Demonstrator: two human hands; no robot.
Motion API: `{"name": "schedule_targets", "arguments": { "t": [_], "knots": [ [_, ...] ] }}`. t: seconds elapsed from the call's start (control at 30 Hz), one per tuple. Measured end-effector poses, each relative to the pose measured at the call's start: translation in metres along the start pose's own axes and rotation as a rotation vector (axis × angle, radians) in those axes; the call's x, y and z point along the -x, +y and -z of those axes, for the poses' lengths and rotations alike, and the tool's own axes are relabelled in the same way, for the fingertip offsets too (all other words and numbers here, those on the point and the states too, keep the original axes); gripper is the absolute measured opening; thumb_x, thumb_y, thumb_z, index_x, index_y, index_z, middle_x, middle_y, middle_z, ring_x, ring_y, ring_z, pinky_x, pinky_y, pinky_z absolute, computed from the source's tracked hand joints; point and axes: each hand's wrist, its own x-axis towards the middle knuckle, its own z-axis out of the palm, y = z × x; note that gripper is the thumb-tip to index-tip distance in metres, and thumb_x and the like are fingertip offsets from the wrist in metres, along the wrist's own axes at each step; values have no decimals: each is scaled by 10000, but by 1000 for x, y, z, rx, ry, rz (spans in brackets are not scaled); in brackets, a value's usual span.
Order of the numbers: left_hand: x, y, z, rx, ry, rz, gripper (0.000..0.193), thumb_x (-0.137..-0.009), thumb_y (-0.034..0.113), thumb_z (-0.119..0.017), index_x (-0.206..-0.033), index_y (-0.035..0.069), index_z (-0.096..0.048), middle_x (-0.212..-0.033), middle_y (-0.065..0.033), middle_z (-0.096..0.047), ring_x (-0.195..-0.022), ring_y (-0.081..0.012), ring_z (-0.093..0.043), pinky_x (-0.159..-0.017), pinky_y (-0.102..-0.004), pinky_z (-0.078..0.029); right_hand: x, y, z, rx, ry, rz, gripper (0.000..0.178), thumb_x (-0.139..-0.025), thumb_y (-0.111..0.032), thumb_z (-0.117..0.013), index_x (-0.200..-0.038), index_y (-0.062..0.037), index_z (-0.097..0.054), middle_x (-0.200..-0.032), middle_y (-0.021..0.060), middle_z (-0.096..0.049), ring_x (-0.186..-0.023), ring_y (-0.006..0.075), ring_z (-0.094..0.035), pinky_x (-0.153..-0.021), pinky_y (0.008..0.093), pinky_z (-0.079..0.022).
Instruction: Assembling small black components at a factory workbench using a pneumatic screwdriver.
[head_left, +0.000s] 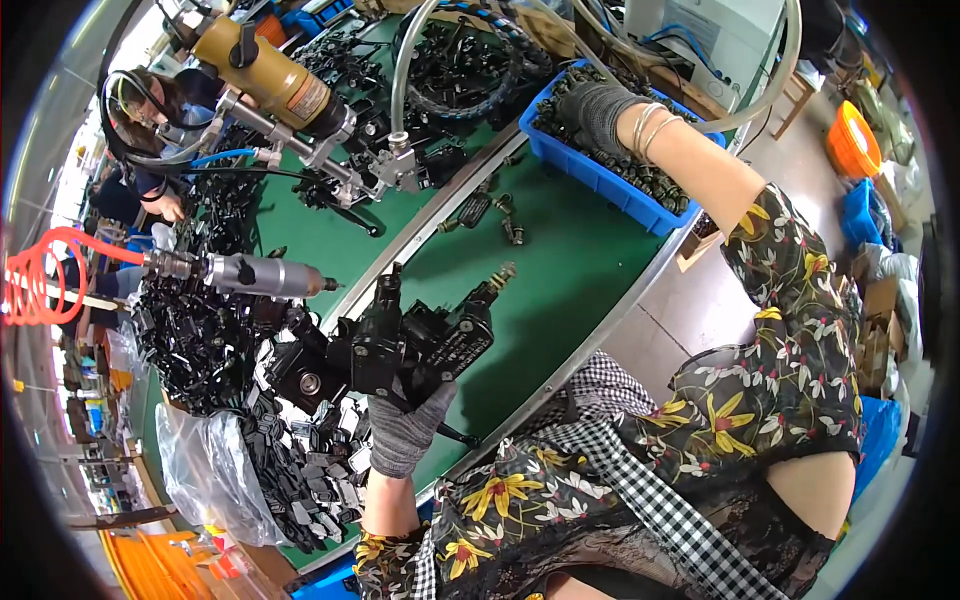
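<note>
My left hand (408,432), in a grey knit glove, is closed around black brake master cylinders (462,340) over the near side of the green bench. A metal fitting with a spring-like end (502,275) sticks out of the right one. A black lever (458,437) shows beside the glove. At the far right, my right hand (600,112), also gloved, reaches into a blue bin (600,187) full of small dark and brass-coloured fittings (640,172). Its fingertips are hidden among them. A few loose fittings (508,220) lie on the bench below the bin.
A silver air screwdriver (265,275) on a red coiled hose hangs left of my left hand. A brass-coloured power driver (270,75) on a stand juts in above. Heaps of black parts (200,350) cover the left side. A metal rail (440,202) divides the bench. Another person (165,205) works far left.
</note>
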Motion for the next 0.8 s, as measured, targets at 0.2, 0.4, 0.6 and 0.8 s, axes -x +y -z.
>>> {"name": "schedule_targets", "arguments": {
  "t": [0.2,0.4,0.6,0.8],
  "knots": [
    [12,-10,3,-15,135,-15,387,-758,-16,-769,-1073,38,-550,-893,-31,-631,-844,-120,-625,-726,-256,-529,3,-24,14,-75,195,99,287,-815,-148,-632,-1065,-10,-666,-1052,221,-657,-1013,376,-625,-891,431,-499],
    [-5,-8,-4,34,19,-8,342,-765,27,-778,-1031,42,-564,-833,-15,-604,-811,-114,-602,-702,-259,-515,92,6,6,-862,696,-5,300,-887,-182,-643,-1142,-24,-633,-841,91,-672,-832,234,-661,-766,351,-533],
    [6,-9,11,-48,59,27,309,-779,73,-779,-1004,33,-570,-851,-15,-598,-767,-113,-567,-678,-267,-496,112,-111,59,-1835,123,481,230,-883,-174,-700,-1074,-45,-689,-917,54,-690,-854,112,-659,-722,238,-553],
    [9,-7,7,-87,40,2,375,-780,90,-785,-1092,27,-587,-878,-24,-607,-783,-124,-579,-689,-277,-502,94,-150,64,-1900,7,597,184,-865,-157,-705,-1018,-54,-705,-871,47,-700,-836,140,-671,-729,274,-554]
  ]
}}
